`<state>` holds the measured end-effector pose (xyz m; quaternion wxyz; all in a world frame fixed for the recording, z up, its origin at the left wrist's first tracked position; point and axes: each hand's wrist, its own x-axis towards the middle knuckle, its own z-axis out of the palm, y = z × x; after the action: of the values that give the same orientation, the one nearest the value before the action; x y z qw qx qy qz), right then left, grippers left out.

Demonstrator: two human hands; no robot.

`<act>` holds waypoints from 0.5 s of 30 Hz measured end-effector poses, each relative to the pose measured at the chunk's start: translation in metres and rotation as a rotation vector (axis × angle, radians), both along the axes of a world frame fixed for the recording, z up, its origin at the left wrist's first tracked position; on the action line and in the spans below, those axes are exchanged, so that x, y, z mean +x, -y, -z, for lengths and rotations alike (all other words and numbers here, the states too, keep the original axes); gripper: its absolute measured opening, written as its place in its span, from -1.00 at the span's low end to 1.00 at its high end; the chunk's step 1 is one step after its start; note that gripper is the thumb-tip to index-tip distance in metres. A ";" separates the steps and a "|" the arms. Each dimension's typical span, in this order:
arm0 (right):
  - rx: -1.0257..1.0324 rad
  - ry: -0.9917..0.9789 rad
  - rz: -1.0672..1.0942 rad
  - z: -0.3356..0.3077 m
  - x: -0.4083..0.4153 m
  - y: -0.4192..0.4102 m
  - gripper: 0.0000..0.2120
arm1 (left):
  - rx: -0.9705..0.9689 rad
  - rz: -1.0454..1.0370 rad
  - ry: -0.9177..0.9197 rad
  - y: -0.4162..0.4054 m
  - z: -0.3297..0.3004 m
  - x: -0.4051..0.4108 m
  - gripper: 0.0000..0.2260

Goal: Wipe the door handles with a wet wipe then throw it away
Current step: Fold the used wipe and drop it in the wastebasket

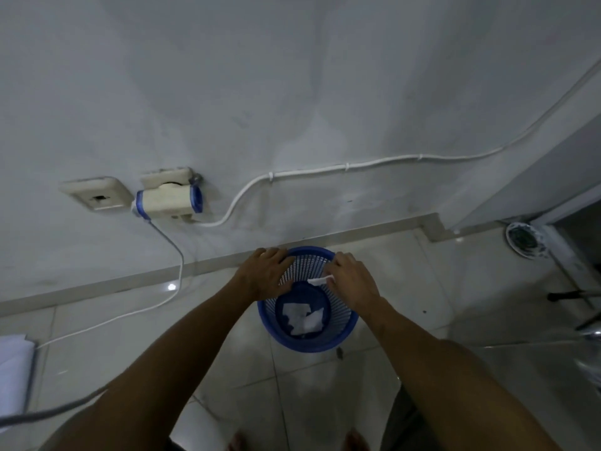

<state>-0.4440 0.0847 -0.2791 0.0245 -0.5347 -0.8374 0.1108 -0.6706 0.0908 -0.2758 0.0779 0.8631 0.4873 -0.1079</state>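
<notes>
A grey-white plastered wall (292,92) fills the upper half of the head view, dim and smudged, and nothing written on it or anywhere else can be read. Below it the glossy tiled floor (406,379) runs out of frame at the bottom, where only the tips of two bare feet (356,441) show, blurred. At the far left a white object (14,372) is cut off by the edge and cannot be identified; at the far right a dark stand or frame (572,296) is also cropped and too dim to name. A white cable (344,167) is clipped along the wall and runs to a cream plug adapter with blue ends (169,200), seated in a socket beside a second wall plate (97,195). A round floor drain (523,239) sits near the right corner. A blue plastic mesh wastebasket (341,333) stands on the floor close to the wall, holding crumpled white wipes (304,319) at its bottom. The left hand (266,271) rests on the basket's far-left rim with fingers curled over it. The right hand (353,278) hovers over the basket's right side, fingers bent, pinching a small white wet wipe (320,281) just above the opening.
</notes>
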 end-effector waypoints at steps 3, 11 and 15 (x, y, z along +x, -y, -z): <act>0.004 0.030 -0.014 0.013 -0.002 0.000 -0.84 | -0.004 -0.005 -0.019 0.001 0.014 -0.002 -0.40; -0.056 0.084 -0.007 0.033 -0.008 -0.002 -0.86 | -0.028 0.005 -0.025 -0.001 0.040 -0.016 -0.26; -0.081 0.150 -0.006 0.036 -0.014 -0.005 -0.76 | -0.024 0.022 -0.019 -0.006 0.047 -0.021 -0.31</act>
<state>-0.4577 0.0897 -0.3150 -0.0604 -0.5396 -0.8333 0.1044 -0.6917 0.0966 -0.3225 0.0824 0.8662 0.4772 -0.1229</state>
